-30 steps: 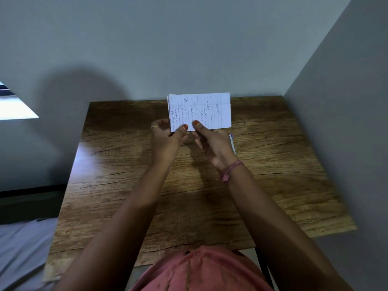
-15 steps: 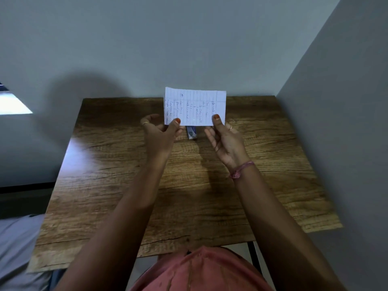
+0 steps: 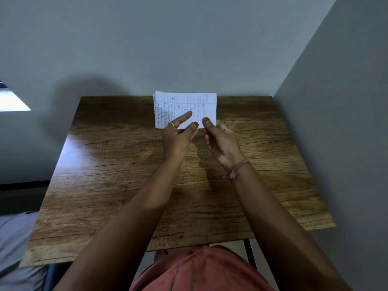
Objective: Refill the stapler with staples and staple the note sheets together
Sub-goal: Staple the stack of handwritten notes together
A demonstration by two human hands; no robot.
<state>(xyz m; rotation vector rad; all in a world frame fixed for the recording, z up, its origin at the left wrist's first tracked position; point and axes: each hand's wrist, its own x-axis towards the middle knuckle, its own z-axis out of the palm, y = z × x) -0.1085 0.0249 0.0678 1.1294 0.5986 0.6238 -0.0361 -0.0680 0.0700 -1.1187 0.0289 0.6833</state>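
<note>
1. Table (image 3: 105, 185): a wood-grain top set into a corner of grey walls. No stapler or staples can be seen in this view; if either is present, it is hidden behind the hands or the paper.
2. Left hand (image 3: 177, 136): raised above the far middle of the table. The thumb lies on the front of the note sheets at their lower edge, and the forefinger is laid out straight across the written face. The remaining fingers are hidden, so whether they pinch from behind cannot be told.
3. Note sheets (image 3: 185, 109): small ruled paper with handwriting, held upright in the air above the table's far edge, between both hands. The left edge shows at least two layers, slightly out of line.
4. Right hand (image 3: 222, 141): pinches the lower right part of the sheets, thumb on the front and fingers curled behind.
5. Handling assessment: the sheets are judged light, thin and limp, liable to slide against one another and to crease. A firm pinch close to one corner, with the edges squared first, would be the sound hold for stapling.
</note>
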